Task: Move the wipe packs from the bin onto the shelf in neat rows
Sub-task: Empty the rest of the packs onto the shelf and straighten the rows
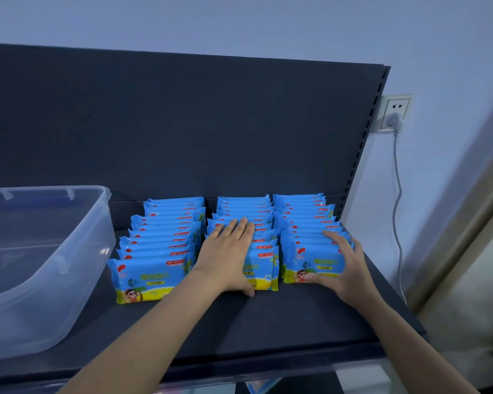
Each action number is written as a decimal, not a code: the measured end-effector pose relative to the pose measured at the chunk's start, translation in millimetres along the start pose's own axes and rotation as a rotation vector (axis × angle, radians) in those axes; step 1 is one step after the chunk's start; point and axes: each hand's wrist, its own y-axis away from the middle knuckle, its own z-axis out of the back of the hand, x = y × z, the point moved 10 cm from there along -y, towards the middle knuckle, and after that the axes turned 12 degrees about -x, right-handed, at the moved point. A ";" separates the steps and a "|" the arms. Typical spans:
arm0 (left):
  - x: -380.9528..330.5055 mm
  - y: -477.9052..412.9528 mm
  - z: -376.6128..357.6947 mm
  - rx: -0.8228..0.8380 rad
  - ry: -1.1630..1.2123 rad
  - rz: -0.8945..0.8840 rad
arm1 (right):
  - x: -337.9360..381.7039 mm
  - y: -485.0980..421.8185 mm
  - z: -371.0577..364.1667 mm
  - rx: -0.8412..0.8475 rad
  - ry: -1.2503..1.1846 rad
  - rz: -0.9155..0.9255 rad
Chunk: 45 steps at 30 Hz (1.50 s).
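A person's left hand [230,253] lies flat on the middle row while the right hand [340,263] cups the right row of wipe packs [157,251] standing on the shelf [282,322] beside the clear bin [40,251]; light, soft, slippery-looking packs best squared by their ends.

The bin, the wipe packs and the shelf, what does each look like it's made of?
Bin: clear, slightly frosted plastic, since the shelf shows through its walls.
Wipe packs: thin glossy plastic film, judging by the sheen, printed graphics and crimped side seams.
Shelf: dark matte surface with a slotted upright at its back right corner, probably painted metal, though the look leaves it open.
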 end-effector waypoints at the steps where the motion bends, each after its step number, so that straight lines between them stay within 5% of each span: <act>1: 0.9 0.1 -0.1 0.007 -0.002 0.001 | 0.7 -0.4 0.5 0.002 -0.005 -0.001; 11: -43.3 -38.0 22.9 0.026 0.087 -0.054 | -7.8 -0.8 2.7 -0.021 -0.046 0.003; 19: -83.5 -82.1 -6.8 0.290 -0.041 -0.137 | -42.4 0.4 1.4 0.064 -0.287 -0.304; 29: -93.4 -87.5 -15.5 0.287 -0.001 -0.085 | -36.1 -3.2 -1.2 0.207 -0.306 -0.356; 35: -98.8 -90.4 -20.0 0.270 0.001 -0.080 | -22.5 -8.1 -5.6 0.270 -0.550 -0.352; 39: -107.6 -98.4 -23.1 0.258 0.030 -0.080 | -26.3 -25.3 -1.1 0.101 -0.840 -0.578; 45: -109.1 -101.7 -26.5 0.273 0.089 -0.083 | -55.7 -60.1 -16.3 0.069 -0.824 -0.785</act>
